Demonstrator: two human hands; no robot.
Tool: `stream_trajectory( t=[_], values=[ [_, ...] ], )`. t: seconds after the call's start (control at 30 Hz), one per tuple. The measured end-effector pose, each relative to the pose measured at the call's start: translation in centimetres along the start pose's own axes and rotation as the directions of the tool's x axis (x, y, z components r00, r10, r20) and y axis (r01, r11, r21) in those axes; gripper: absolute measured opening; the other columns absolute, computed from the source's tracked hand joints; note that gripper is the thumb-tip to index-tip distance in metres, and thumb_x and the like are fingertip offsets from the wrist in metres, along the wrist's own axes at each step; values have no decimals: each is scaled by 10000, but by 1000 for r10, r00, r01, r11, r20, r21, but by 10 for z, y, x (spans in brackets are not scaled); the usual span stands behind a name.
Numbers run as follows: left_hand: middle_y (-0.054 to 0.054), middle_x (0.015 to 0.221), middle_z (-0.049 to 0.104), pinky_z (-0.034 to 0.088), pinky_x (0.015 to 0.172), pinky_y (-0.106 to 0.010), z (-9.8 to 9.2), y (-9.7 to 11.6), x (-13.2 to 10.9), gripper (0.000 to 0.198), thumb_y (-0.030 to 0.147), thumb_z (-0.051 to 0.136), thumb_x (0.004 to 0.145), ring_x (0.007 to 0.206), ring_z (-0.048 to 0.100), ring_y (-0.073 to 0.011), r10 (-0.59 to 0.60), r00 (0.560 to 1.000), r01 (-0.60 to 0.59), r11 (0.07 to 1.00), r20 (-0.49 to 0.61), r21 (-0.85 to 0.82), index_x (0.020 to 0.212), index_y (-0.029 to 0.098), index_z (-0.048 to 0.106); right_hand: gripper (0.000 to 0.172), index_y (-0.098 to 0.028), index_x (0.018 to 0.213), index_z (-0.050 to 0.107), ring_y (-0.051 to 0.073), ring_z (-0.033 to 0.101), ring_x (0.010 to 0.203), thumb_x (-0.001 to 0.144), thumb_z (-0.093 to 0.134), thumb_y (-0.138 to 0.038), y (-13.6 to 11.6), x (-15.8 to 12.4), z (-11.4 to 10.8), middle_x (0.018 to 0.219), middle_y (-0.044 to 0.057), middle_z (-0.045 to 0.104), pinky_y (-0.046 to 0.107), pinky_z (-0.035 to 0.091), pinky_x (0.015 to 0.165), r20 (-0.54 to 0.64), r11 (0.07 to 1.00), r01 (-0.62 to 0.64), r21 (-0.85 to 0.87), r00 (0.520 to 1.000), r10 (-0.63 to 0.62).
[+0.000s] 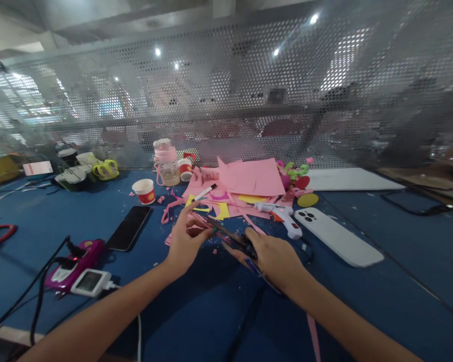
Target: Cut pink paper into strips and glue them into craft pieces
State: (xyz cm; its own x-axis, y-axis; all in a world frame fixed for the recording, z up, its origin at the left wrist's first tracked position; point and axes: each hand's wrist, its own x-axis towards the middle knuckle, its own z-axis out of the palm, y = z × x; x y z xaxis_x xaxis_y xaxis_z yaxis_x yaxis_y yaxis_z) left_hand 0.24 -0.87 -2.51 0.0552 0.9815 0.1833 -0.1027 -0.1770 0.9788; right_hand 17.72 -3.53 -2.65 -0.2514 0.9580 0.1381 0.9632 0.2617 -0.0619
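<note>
My right hand (274,256) is closed round the handles of a pair of scissors (230,235), whose dark blades point left and away. My left hand (184,239) pinches a small pink paper piece (195,230) at the blade tips, index finger stretched forward. Both hands hover over the blue table (362,301), just in front of a heap of pink and yellow paper scraps (226,201) with a large pink sheet (252,177) on top. A long pink strip (313,337) hangs down beneath my right forearm.
A white glue gun (283,216) and a white phone, face down (335,235), lie to the right. A black phone (129,227), paper cup (145,191), pink bottle (166,162), power bank with cables (86,281), red scissors (0,234). A perforated metal screen (249,90) walls the back.
</note>
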Motion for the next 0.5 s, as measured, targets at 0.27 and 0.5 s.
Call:
stream_trajectory(
  t=[0.27, 0.5],
  values=[
    [61, 602, 573, 514, 653, -271, 1, 6, 5, 439, 256, 686, 591, 618, 612, -117, -16, 1000, 17, 994, 11, -106, 957, 190, 451, 319, -167, 866, 477, 244, 628, 695, 822, 354, -458, 15, 5, 1, 718, 91, 653, 254, 283, 490, -16, 995, -75, 62, 997, 76],
    [77, 492, 572, 519, 574, -257, 0, 8, 6, 620, 198, 742, 493, 487, 569, -97, -80, 996, 83, 990, 32, -113, 1033, 161, 440, 298, -188, 763, 474, 215, 606, 660, 800, 380, -469, 20, 8, 1, 690, 63, 633, 242, 288, 502, -18, 991, 10, 136, 1000, -8]
  ],
)
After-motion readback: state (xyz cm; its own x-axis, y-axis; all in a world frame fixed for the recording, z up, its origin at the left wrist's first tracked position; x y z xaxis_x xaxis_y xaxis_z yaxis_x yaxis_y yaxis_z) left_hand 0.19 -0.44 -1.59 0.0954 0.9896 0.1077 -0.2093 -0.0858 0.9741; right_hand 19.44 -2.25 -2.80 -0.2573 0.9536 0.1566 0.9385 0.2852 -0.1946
